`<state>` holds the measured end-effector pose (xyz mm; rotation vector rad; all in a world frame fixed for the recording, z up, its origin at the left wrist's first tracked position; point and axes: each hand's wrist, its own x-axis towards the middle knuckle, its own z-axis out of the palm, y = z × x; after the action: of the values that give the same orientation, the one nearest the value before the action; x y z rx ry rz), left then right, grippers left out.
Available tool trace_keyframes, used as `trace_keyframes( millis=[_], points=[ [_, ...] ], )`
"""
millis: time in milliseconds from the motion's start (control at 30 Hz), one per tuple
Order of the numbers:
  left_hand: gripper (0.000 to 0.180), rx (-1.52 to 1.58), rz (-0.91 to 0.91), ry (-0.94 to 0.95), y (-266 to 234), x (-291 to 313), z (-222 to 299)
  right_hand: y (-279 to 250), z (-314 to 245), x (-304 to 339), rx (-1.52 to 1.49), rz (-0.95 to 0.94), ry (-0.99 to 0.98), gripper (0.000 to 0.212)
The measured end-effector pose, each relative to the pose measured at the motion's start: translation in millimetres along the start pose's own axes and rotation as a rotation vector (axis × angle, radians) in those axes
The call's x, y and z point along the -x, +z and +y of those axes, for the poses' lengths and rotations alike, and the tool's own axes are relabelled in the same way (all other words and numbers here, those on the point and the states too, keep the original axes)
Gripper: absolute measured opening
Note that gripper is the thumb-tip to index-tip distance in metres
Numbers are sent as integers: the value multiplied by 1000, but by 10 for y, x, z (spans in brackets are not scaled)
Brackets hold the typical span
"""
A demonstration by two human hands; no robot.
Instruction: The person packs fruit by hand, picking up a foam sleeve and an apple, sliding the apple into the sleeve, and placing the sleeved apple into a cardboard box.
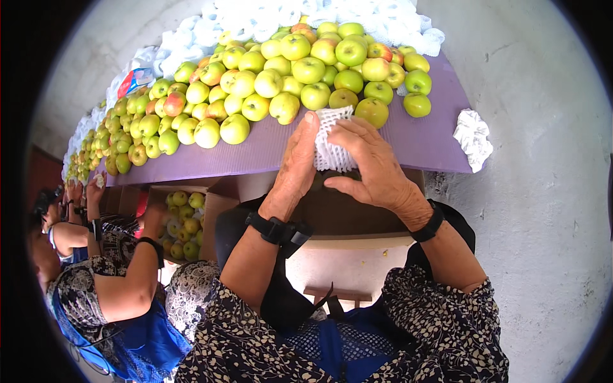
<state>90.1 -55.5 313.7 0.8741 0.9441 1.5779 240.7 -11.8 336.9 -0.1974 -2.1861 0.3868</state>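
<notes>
Between my two hands, just over the table's front edge, is a white foam fruit net (333, 142), upright and spread wide. My left hand (297, 153) grips its left side, thumb pointing up. On the other side, the fingers of my right hand (377, 163) curl onto the net, with the thumb held apart below. Whether an apple sits inside the net cannot be made out. Beyond my hands lies a heap of green-yellow apples (269, 83), some blushed red; the closest ones almost touch the net.
A purple tabletop (440, 137) carries the apples, with white foam nets (408, 25) piled behind. Crumpled white cloth or paper (473, 139) lies at its right corner. Below me is an open cardboard box (357, 207). At left, a co-worker (128, 287) sits beside a box of apples (185, 223).
</notes>
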Motion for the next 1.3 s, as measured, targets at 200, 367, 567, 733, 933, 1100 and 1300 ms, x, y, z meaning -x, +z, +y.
trace_keyframes(
  millis=[200, 367, 567, 733, 933, 1100, 1300],
  points=[
    [70, 149, -127, -124, -160, -58, -7, -206, 112, 1, 19, -82, -38, 32],
    [69, 9, -166, -213, -110, -61, -119, -90, 38, 37, -117, 41, 154, 35],
    [69, -28, -78, -163, -1, -29, -176, -117, -7, 13, -43, -19, 237, 47],
    [63, 107, -22, -149, 123, 33, -89, -110, 29, 51, 82, -71, 236, 51],
    [51, -64, -126, -28, 17, 42, -92, -75, 15, 40, 100, -107, 257, 58],
    [42, -7, -106, -26, 28, 14, -92, -68, 30, 34, -43, -19, 261, 64],
    [41, 177, -29, -17, 89, 22, -48, -166, 16, 25, -182, 37, 260, 71]
  ],
)
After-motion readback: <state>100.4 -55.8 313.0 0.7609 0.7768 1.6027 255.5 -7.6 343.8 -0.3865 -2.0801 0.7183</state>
